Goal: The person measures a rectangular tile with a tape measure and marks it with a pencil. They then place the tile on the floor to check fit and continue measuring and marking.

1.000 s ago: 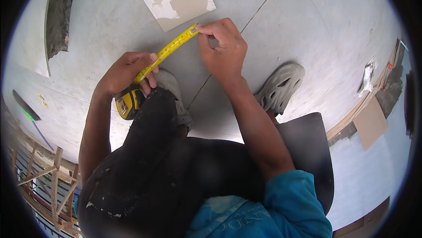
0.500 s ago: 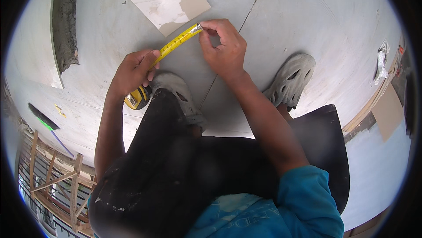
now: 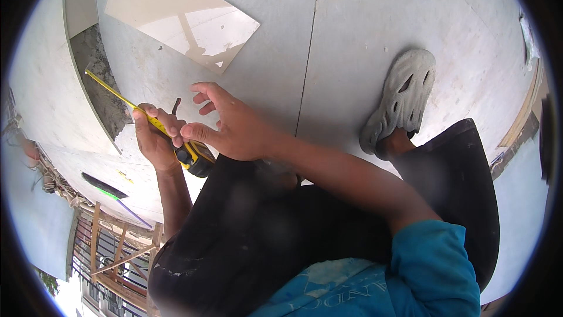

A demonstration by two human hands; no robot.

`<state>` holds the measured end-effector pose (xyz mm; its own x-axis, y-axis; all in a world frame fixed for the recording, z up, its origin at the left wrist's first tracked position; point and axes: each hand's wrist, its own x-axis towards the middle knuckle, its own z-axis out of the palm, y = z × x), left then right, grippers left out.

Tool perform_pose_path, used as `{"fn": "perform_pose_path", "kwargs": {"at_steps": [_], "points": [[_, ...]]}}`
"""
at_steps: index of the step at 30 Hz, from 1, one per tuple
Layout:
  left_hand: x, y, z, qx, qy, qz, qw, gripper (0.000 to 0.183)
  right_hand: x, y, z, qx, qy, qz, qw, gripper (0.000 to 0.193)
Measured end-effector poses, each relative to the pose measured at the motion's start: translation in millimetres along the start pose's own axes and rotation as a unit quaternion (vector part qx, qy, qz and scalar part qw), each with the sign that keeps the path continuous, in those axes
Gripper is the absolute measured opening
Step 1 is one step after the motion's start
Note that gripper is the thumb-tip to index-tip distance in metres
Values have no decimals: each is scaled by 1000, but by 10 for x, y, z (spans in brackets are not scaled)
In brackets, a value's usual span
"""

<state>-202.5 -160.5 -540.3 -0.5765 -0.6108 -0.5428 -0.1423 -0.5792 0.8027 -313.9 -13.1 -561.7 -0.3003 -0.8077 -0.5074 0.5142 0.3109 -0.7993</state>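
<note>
My left hand (image 3: 153,144) grips a yellow and black tape measure (image 3: 199,162), its case below the fingers beside my knee. Out of it runs a stretch of yellow blade (image 3: 112,89), pinched by my left thumb and fingers. The blade's free end reaches over a strip of rough grey mortar (image 3: 97,62) along the pale floor edge. Just right of the tape, my right hand (image 3: 237,126) is held open with fingers apart, its thumb close to the left fingers. A small dark slim thing (image 3: 176,106) shows by the left fingers; its kind is unclear.
A cut beige tile (image 3: 158,0) with a wet-looking patch lies ahead on the grey floor. My right foot wears a grey clog (image 3: 404,91). A broom head (image 3: 104,185) and a wooden frame (image 3: 120,252) by a railing are at lower left.
My right hand has let go of the blade's end and opened. My left hand has swung the tape measure so the blade points left over the mortar strip. The view has shifted.
</note>
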Motion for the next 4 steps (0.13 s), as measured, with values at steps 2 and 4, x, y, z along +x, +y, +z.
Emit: {"fn": "perform_pose_path", "kwargs": {"at_steps": [2,4], "points": [[-2,0,167,46,71,15,996,40,-1,-66,89,26,-13,2,1000,81],[7,35,117,143,-67,16,987,37,92,103,18,-108,68,-144,981,89]]}}
